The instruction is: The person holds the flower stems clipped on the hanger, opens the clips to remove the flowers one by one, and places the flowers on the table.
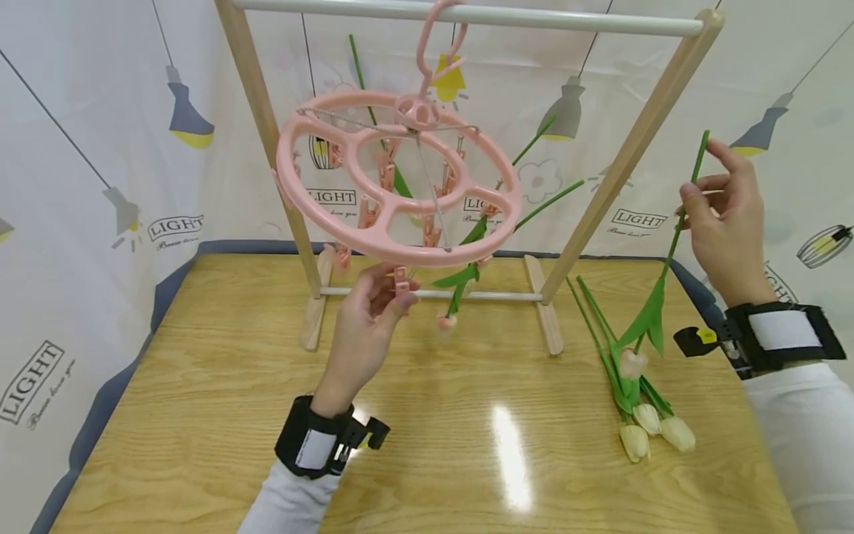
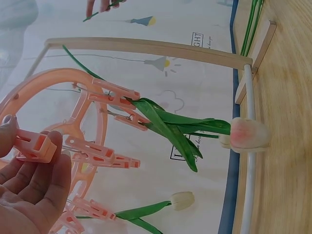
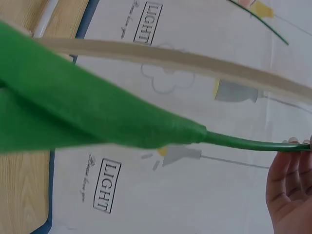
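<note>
A pink round clip hanger [image 1: 400, 248] hangs by its hook from the top bar of a wooden rack. My left hand [image 1: 363, 319] pinches a pink clothespin [image 2: 36, 146] at the hanger's near edge. Out to the right, my right hand [image 1: 730, 222] holds an artificial tulip by its green stem [image 1: 683, 200], bloom [image 1: 632, 363] downward. In the right wrist view its leaf [image 3: 97, 102] fills much of the left side. Other tulips hang upside down from the hanger's clips, among them a pink-white one [image 2: 248, 134] and a white one [image 2: 183, 200].
Several white tulips [image 1: 647, 420] lie on the wooden table [image 1: 427, 430] at the right. The rack's right post [image 1: 630, 156] stands between the hanger and my right hand. A lamp-print cloth [image 1: 100, 259] covers the surroundings behind the table.
</note>
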The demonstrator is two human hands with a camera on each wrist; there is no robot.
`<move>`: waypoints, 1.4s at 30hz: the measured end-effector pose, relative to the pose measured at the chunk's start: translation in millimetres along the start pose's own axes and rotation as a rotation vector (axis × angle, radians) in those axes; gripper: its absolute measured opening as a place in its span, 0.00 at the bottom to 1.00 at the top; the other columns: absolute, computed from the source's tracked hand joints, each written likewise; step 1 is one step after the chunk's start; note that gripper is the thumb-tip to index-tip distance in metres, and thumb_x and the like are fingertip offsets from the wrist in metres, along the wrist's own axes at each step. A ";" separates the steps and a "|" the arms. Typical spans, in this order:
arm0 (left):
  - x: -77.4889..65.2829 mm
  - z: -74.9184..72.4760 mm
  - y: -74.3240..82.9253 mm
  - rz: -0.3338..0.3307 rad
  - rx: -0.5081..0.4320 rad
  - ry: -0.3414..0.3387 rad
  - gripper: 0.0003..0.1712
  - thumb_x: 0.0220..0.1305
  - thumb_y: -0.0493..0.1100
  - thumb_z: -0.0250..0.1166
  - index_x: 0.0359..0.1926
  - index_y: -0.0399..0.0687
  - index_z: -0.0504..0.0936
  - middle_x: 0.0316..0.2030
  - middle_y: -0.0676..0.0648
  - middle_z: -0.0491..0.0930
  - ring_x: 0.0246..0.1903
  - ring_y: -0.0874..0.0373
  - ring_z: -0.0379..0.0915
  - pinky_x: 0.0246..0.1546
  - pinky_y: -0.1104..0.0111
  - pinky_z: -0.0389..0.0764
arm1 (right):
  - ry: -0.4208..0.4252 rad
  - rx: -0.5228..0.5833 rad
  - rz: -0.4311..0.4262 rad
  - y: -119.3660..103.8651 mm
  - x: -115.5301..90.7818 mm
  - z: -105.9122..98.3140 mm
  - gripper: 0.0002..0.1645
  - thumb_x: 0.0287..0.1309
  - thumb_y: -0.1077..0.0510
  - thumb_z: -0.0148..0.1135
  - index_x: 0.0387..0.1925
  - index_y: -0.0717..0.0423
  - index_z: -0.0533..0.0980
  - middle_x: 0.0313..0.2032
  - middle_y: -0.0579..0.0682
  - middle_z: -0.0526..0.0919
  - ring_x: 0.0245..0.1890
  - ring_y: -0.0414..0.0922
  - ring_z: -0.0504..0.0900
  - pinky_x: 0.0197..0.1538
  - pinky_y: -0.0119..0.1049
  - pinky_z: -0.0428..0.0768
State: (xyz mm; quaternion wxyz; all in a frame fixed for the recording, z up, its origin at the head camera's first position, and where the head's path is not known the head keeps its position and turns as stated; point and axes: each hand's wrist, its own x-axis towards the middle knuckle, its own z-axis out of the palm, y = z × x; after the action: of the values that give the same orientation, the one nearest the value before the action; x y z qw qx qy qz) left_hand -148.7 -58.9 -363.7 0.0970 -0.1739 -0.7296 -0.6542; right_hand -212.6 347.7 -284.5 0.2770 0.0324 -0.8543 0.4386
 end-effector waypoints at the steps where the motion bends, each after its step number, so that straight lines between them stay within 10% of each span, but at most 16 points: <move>1: -0.1 -0.1 0.0 0.001 0.001 -0.001 0.24 0.69 0.36 0.60 0.64 0.37 0.68 0.50 0.36 0.82 0.45 0.53 0.80 0.42 0.74 0.81 | 0.000 -0.007 0.009 2.2 1.2 -1.4 0.32 0.72 0.61 0.49 0.73 0.41 0.59 0.37 0.35 0.70 0.30 0.29 0.74 0.35 0.15 0.75; 15: 0.2 0.1 -0.5 0.012 0.000 -0.001 0.26 0.69 0.36 0.61 0.65 0.38 0.68 0.50 0.36 0.82 0.46 0.51 0.80 0.43 0.73 0.81 | -0.047 -0.290 -0.018 39.4 12.3 -20.5 0.31 0.71 0.59 0.48 0.72 0.38 0.62 0.32 0.25 0.66 0.27 0.20 0.68 0.32 0.12 0.66; 19: 0.3 -0.1 0.1 0.010 -0.003 -0.001 0.25 0.69 0.36 0.60 0.65 0.38 0.68 0.50 0.36 0.82 0.45 0.52 0.80 0.42 0.73 0.81 | -0.091 -0.366 -0.060 50.2 17.6 -21.7 0.31 0.71 0.62 0.47 0.73 0.45 0.62 0.34 0.39 0.71 0.26 0.17 0.65 0.30 0.13 0.63; 27: 0.4 -0.4 0.2 0.024 -0.007 0.000 0.25 0.68 0.35 0.61 0.65 0.37 0.68 0.49 0.36 0.81 0.45 0.54 0.80 0.42 0.73 0.81 | -0.236 -0.529 -0.150 64.2 18.2 -20.6 0.32 0.72 0.66 0.44 0.75 0.59 0.55 0.39 0.72 0.70 0.39 0.65 0.69 0.37 0.52 0.65; 42: 0.5 0.1 0.9 0.029 -0.001 -0.008 0.25 0.68 0.34 0.60 0.64 0.36 0.68 0.49 0.36 0.81 0.46 0.50 0.80 0.42 0.73 0.81 | -0.573 -0.712 -0.089 89.6 3.0 -12.7 0.33 0.76 0.59 0.41 0.77 0.55 0.47 0.38 0.70 0.74 0.25 0.53 0.72 0.25 0.45 0.68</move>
State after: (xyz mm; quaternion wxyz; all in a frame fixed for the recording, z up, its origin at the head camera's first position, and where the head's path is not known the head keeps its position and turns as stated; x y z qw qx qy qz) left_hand -148.9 -58.6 -362.6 0.1036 -0.1871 -0.7270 -0.6524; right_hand -236.2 412.9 -342.7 0.0419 0.0918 -0.9918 0.0786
